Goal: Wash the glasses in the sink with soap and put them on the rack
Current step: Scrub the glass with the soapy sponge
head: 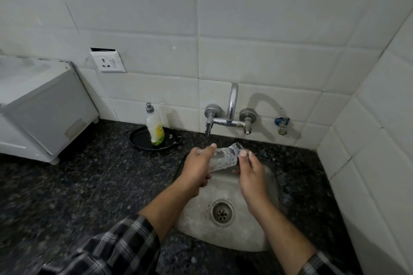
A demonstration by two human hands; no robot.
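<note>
A clear drinking glass (225, 156), streaked with soap foam, lies sideways above the back of the steel sink (263, 241). My left hand (199, 166) grips its base end, thumb on top. My right hand (249, 172) holds the rim end, with its fingers curled at the mouth of the glass. The glass hangs just below and in front of the wall tap (231, 109). I see no water stream. The sink basin under my hands holds only the drain (222, 211).
A dish soap bottle (154, 128) stands on a black round pan (143, 140) left of the tap. A white appliance (42, 107) sits at the far left on the dark granite counter (78, 185). Tiled walls close the back and right.
</note>
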